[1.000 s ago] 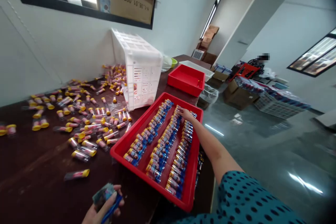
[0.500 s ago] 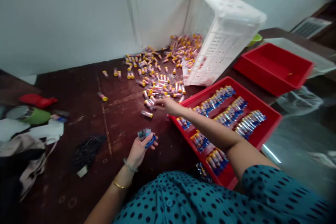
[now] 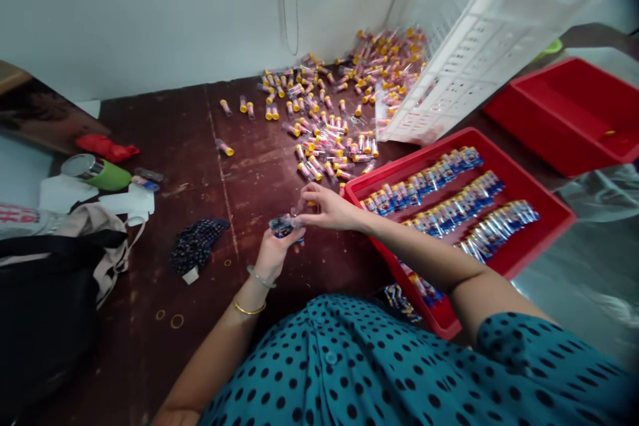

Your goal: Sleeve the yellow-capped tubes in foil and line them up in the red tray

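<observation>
A small printed packet (image 3: 280,226), clear with some blue, is gripped between thumb and fingers by the left hand (image 3: 274,251). Against its top edge the right hand (image 3: 327,206) is brought close, its fingertips pinched together; a yellow cap (image 3: 311,204) is glimpsed beneath them, though whether a whole tube is held cannot be told. Three rows of blue-bottomed filled packets (image 3: 452,210) are laid out in the red tray (image 3: 532,183) at the right, and these can be judged finished; the near ends of the rows are partly hidden by the right forearm. Many yellow-capped pink tubes (image 3: 315,163) are left loose on the dark table (image 3: 279,176), heaped most thickly by the mouth of the tipped white basket (image 3: 464,73). Much therefore seems to be left, with one piece apparently in hand, not yet completed.
</observation>
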Demonstrator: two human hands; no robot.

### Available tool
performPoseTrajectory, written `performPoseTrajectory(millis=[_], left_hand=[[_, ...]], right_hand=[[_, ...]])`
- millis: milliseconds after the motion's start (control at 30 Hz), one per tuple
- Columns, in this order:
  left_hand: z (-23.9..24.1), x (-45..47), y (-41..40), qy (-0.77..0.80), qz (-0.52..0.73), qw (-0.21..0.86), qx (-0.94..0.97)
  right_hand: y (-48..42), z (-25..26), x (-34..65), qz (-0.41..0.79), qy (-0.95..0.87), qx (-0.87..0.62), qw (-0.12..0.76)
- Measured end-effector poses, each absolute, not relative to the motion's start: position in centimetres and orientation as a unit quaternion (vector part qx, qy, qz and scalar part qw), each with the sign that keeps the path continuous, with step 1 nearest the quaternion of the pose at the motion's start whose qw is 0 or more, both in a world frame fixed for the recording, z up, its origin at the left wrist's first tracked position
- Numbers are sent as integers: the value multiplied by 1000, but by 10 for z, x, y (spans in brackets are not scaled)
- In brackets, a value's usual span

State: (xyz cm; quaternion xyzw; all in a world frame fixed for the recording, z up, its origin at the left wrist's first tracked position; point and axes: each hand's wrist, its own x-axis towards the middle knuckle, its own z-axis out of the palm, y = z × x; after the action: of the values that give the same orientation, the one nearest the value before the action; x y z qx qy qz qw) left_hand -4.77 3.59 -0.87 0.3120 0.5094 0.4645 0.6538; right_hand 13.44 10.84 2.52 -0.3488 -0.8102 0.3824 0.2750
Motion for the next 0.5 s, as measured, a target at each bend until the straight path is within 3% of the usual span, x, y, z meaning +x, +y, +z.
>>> performPoseTrajectory(millis=[133, 500], left_hand=[[-3, -33, 34, 485, 484, 679, 264], [-2, -30, 35, 454, 482, 704, 256]], right_hand=[[99, 26, 136, 406, -803, -359, 247], [100, 22, 148, 439, -763, -379, 285]])
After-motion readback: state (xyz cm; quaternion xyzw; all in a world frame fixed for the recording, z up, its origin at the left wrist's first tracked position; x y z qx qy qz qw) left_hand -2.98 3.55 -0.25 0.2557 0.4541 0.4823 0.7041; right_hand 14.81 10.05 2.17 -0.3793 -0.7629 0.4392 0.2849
